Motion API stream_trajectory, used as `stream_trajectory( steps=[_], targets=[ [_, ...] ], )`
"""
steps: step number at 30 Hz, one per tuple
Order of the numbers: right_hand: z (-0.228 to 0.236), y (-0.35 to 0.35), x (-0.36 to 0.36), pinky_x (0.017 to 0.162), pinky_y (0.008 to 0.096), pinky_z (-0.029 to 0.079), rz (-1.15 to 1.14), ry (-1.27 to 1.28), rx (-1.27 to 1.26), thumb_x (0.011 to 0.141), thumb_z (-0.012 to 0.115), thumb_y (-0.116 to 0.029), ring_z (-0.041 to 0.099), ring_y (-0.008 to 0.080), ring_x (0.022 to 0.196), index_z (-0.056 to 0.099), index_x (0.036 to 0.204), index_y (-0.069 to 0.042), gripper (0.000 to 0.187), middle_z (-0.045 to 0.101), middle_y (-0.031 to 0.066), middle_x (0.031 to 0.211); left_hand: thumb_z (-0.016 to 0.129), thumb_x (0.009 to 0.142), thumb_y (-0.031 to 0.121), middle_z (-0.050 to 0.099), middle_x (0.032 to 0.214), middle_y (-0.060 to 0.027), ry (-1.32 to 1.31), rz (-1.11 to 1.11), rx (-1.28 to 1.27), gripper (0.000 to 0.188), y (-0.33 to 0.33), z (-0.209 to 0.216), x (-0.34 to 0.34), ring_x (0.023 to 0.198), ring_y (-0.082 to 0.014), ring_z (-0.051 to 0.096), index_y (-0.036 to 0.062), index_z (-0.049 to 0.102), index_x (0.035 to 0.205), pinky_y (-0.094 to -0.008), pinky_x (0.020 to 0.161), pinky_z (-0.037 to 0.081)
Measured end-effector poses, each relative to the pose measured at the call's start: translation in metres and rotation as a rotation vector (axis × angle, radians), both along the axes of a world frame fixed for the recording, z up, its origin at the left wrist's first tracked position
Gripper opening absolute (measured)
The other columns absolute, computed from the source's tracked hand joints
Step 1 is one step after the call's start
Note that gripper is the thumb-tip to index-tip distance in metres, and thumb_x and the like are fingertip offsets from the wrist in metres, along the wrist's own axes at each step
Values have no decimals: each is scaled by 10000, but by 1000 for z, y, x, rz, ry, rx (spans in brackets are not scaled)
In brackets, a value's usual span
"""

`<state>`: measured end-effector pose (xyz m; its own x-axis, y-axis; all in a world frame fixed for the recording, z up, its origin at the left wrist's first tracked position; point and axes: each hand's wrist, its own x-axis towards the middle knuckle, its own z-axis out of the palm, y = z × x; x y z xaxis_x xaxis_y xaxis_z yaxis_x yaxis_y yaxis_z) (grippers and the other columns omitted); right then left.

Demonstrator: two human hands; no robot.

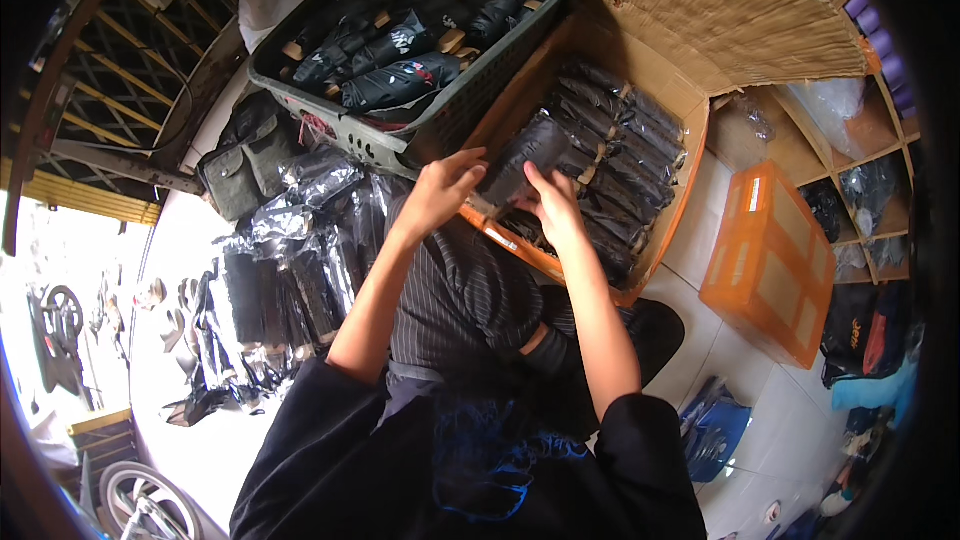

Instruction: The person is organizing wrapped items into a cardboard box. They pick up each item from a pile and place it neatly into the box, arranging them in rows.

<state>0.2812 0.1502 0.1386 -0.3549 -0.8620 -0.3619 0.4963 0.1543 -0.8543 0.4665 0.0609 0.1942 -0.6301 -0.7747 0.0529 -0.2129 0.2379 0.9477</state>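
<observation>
A folded black umbrella [527, 152] with pale lettering lies slantwise over the near left part of an open cardboard box [650, 275]. My right hand [553, 205] grips its near side, thumb on top and the other fingers partly hidden beneath. Close to the umbrella's left end is my left hand [445, 192], its fingers stretched out and thumb apart; whether it touches the umbrella I cannot tell. Rows of folded dark umbrellas in clear plastic [640, 155] fill the box.
A dark green plastic basket [400, 140] holds folded umbrellas with wooden handles. Plastic-wrapped dark packages [290, 280] and a grey-green bag [245, 165] lie at left. On the right stand a taped orange box [768, 265] and a compartment shelf [835, 155]. A blue package [718, 430] rests on the tiles.
</observation>
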Motion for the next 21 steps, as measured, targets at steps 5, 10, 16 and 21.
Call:
stream_trajectory(
  steps=[5,10,16,21],
  targets=[
    [-73,-71,-6,600,328,552,26,50,83,909,683,-235,667,189,801,645,1037,-3,268,692,93,932,556,956,169,701,1078,-189,-169,28,-9,331,-10,-9,14,963,-250,692,-1,615,1233,-345,860,521],
    [-122,-80,-13,652,370,554,127,384,123,879,716,-276,675,228,784,645,1024,63,375,693,145,950,573,929,123,678,1097,-190,-124,73,-40,284,-1,-28,10,964,-300,670,-12,639,1170,-359,834,530],
    [-77,-79,-10,493,339,562,388,771,291,945,642,-227,674,214,599,603,975,73,305,668,129,748,592,905,99,679,1036,-159,-161,64,-162,238,4,-31,10,954,-283,603,-2,666,1107,-351,789,519],
    [-53,-82,-8,420,353,527,555,723,376,963,606,-300,644,249,482,581,902,77,383,637,147,620,610,896,98,687,1015,-141,-174,80,-176,227,10,-30,9,940,-272,603,8,677,1092,-354,784,511]
  ],
)
